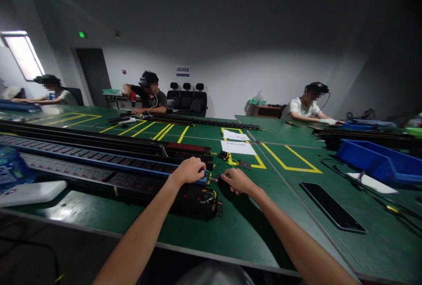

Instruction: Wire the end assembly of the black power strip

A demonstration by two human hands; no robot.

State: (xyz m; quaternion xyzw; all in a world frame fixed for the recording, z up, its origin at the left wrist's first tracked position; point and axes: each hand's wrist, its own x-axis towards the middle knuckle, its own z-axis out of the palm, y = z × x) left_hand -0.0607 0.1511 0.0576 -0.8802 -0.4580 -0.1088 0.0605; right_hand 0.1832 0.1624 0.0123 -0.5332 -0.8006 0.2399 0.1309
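Note:
My left hand (189,170) is closed over the right end of a long blue power strip (145,163), fingers wrapped round its edge. Yellow-green wire (209,177) comes out of that end. Just to the right, my right hand (240,180) pinches a small black piece (223,181) close to the wire; its exact kind is partly hidden by the fingers. In front lies a black power strip (184,197) with its end open and wires showing. Behind my left hand is another black strip (196,157).
A phone (332,206), a blue bin (365,160) and black cables lie to the right. Paper sheets (238,147) and a small black plate (245,164) are beyond my hands. A bottle (13,168) and white box (31,193) stand left. Three people work across the table.

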